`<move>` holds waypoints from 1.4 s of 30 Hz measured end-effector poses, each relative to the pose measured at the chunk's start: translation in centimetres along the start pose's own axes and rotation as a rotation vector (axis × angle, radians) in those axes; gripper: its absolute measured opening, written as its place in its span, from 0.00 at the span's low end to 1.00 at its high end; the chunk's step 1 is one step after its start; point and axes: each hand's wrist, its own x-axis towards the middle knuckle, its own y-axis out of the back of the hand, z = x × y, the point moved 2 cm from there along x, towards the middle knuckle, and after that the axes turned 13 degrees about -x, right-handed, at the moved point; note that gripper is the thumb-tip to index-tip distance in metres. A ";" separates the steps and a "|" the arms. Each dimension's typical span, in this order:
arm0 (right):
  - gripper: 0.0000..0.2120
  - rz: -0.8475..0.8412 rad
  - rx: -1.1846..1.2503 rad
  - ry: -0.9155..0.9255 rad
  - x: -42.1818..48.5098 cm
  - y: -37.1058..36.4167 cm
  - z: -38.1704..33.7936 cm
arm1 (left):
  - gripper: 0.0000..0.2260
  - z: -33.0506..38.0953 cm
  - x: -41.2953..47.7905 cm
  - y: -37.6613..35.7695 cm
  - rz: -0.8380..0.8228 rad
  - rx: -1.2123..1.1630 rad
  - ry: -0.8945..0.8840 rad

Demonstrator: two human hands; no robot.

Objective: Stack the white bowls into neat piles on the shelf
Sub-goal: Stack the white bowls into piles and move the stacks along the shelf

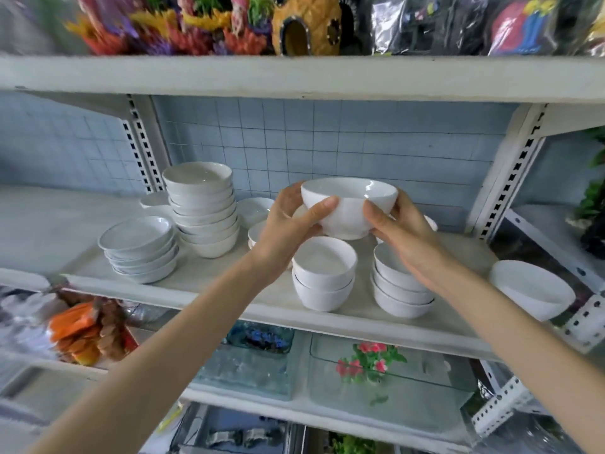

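White bowl (348, 208) held up above the shelf (229, 299) by both hands.
It is gripped at its sides, left hand (288, 224) and right hand (401, 231) fingers curled round it, thumbs pressed on the near wall; two short piles (324, 273) (397, 283) are seen below, taller pile (204, 208) far left.

Bright, even, cool daylight-like light; source not visible. Soft shadows under bowls (324, 273) on shelf (209, 290). Small glare spots on bowl rims. Centre sharp. Top-left flowers (157, 27) and bottom-left packets (78, 332) smeared by blur. Wide-angle bending: shelf edges curve, uprights (510, 178) lean outward. Plastic bags (458, 24) glint.
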 end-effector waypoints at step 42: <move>0.30 0.066 -0.016 0.007 2.9 -14.3 -4.0 | 0.31 7.9 1.5 13.6 -0.127 -0.005 0.041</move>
